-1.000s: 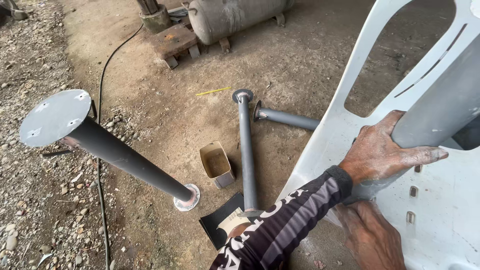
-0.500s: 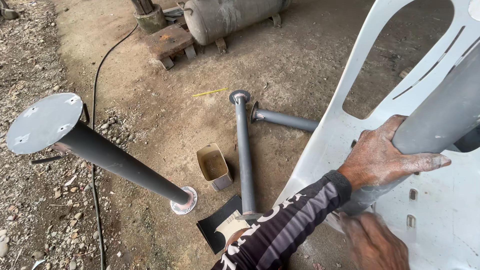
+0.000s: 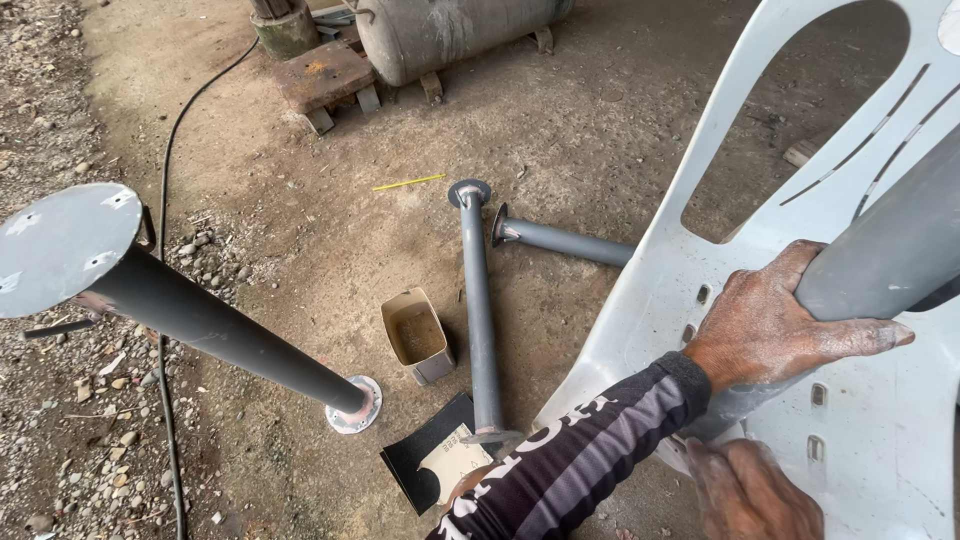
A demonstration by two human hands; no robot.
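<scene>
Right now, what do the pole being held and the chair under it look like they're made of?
Pole: probably metal tube, matte grey paint; matching poles on the ground have welded end flanges. Chair: likely moulded white plastic, smooth, with slotted cutouts, scuffed.

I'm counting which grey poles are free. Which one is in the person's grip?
The grey pole at far right, lying across the white plastic chair; the left hand wraps it. The other three poles are untouched.

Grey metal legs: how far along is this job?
Looks done: three evenly grey legs are set aside, a tilted leg propped on its flange, a long leg and a partly hidden leg lying on the dirt. In hand: a fourth leg lies across the white chair, left hand gripping it, right hand at its lower end. Left: probably only this one.
</scene>
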